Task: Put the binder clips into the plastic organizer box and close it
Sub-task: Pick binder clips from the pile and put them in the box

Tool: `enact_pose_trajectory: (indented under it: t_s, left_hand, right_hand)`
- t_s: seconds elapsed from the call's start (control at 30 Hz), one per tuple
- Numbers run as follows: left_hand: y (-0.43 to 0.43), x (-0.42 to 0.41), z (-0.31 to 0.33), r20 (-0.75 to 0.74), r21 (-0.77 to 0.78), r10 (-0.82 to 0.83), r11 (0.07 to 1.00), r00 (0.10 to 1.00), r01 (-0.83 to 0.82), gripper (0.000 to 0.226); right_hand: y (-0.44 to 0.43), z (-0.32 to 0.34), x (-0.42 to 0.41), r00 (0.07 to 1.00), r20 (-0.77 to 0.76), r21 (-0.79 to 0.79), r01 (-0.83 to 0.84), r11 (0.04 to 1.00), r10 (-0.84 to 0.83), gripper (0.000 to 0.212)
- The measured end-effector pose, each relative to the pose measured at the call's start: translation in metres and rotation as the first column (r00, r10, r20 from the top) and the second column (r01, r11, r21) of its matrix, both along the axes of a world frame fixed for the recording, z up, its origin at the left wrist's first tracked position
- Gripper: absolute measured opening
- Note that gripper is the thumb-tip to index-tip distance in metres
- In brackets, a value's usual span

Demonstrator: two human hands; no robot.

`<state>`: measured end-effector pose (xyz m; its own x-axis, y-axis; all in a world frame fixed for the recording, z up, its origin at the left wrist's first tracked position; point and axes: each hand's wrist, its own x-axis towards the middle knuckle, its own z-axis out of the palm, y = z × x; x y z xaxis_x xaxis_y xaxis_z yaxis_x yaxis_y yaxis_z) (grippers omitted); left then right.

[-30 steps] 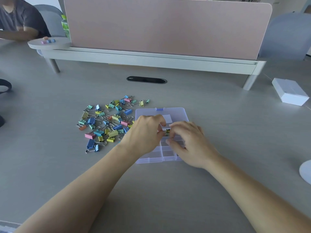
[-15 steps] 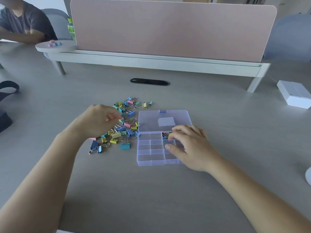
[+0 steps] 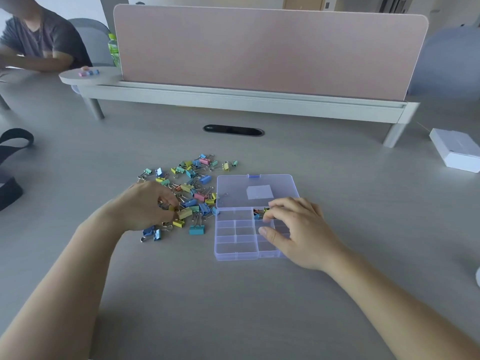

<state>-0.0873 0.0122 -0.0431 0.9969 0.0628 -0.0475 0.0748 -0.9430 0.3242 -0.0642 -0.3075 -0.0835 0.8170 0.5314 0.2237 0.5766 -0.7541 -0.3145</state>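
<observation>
The binder clips (image 3: 189, 193) lie in a loose, coloured heap in the middle of the frame, just left of the plastic organizer box (image 3: 233, 246). A few clips are already inside, in one upper compartment (image 3: 259, 212). The other compartments that I can see have nothing in them. The lid (image 3: 259, 183) is open and lies flat on the counter (image 3: 350, 193), above the box in the frame.

The step in hand, I think, is to pick the next clip from the heap. To do it well, it is better to take one clip by its coloured body and not by the wire handles, because the handles hook into the neighbours and pull them along. The near edge of the heap is the easy place, since the clips there lie more apart.

The left hand (image 3: 148, 206) is low on that near edge, with the fingers and thumb curled close together around a yellow clip (image 3: 185, 213). I cannot tell if the pinch is already closed. The right hand (image 3: 301, 229) rests on the right part of the box. Its fingers are loosely bent and a little spread, with the tips at the filled compartment and the thumb on the dividers. I see nothing gripped in it, and it seems to keep the box steady.
</observation>
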Motion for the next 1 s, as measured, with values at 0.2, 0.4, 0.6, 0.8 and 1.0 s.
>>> enact_pose_trajectory:
  t_s: [0.2, 0.4, 0.6, 0.8, 1.0]
  left_hand:
    - [0.003, 0.003, -0.003, 0.040, -0.027, 0.009, 1.000, 0.999, -0.008, 0.021]
    - [0.000, 0.004, -0.004, 0.048, -0.055, 0.004, 0.998, 0.999, -0.001, 0.028]
    - [-0.003, 0.002, -0.002, 0.094, -0.037, -0.002, 0.999, 0.996, 0.005, 0.029]
    - [-0.005, 0.002, -0.004, 0.171, -0.006, -0.040, 0.999, 0.984, 0.041, 0.020]
    - [-0.010, 0.001, -0.005, 0.363, 0.021, -0.070, 0.998, 0.929, 0.066, 0.028]
  right_hand:
    - [0.000, 0.000, 0.000, 1.000, 0.002, 0.005, -0.001, 1.000, 0.001, 0.059]
    - [0.000, -0.001, 0.001, 1.000, 0.003, 0.015, 0.001, 1.000, -0.001, 0.059]
    - [0.000, -0.001, 0.001, 1.000, 0.007, 0.024, 0.002, 1.000, -0.003, 0.058]
    - [0.000, -0.001, 0.001, 1.000, 0.009, 0.030, 0.004, 1.000, -0.004, 0.058]
    - [0.000, 0.000, 0.001, 1.000, 0.008, 0.027, 0.004, 1.000, -0.004, 0.060]
